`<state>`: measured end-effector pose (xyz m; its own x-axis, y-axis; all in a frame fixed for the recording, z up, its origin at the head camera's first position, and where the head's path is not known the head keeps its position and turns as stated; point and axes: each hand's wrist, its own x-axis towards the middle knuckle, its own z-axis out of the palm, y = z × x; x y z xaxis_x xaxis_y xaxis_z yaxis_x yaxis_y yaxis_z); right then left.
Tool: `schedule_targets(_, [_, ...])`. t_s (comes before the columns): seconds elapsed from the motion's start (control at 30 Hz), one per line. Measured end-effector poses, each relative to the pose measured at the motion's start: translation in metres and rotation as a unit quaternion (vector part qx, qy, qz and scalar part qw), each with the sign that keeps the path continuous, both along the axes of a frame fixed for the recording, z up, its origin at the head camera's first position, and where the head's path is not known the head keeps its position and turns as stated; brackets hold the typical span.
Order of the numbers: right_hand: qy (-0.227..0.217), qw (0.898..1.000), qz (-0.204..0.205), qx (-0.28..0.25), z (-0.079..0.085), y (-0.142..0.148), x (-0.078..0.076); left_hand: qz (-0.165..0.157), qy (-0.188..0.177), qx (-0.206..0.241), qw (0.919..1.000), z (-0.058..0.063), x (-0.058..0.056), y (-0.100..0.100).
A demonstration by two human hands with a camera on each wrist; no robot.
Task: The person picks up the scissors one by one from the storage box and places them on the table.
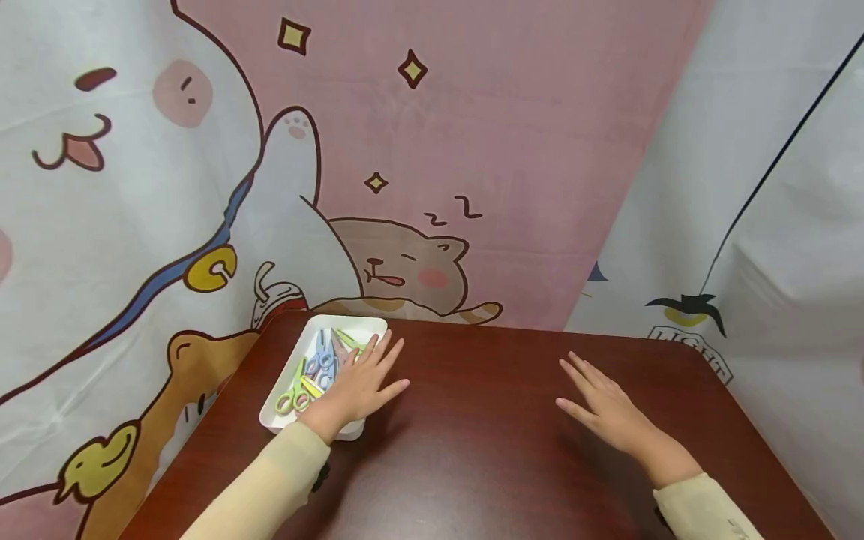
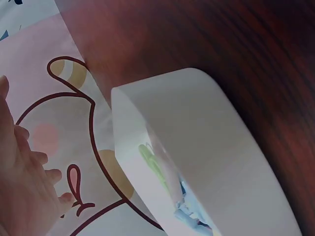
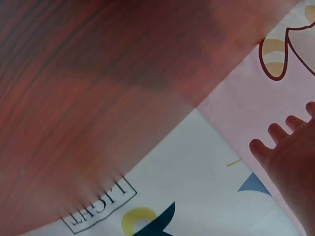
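Note:
A white plastic tray at the table's back left holds several pairs of scissors, among them green scissors and blue scissors. Above its right side hovers my left hand, fingers straight and spread, covering part of the tray and its contents. In the left wrist view the tray stands apart from that hand. My right hand is over the right half of the table with straight fingers, holding nothing; the right wrist view shows the same hand at its edge.
The dark red-brown wooden table has a glossy top. Behind it hangs a printed cloth with cartoon animals, which also runs down both sides of the table. Low on the right of the cloth is a printed black bird.

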<state>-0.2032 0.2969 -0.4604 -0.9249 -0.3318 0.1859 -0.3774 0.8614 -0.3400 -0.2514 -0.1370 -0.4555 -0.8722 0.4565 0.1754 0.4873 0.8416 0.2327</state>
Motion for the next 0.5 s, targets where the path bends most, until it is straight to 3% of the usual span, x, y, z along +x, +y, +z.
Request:
schedule_targets(0.23, [-0.025,0.999,-0.002,-0.039,-0.004,-0.013,-0.003,0.011,-0.021,0.013,0.9996,-0.003,-0.002,-0.004])
schedule_targets(0.5, [-0.077,0.991,-0.009,-0.111,-0.006,-0.033,-0.005,0.02,-0.012,0.027,0.9993,-0.003,-0.001,-0.011])
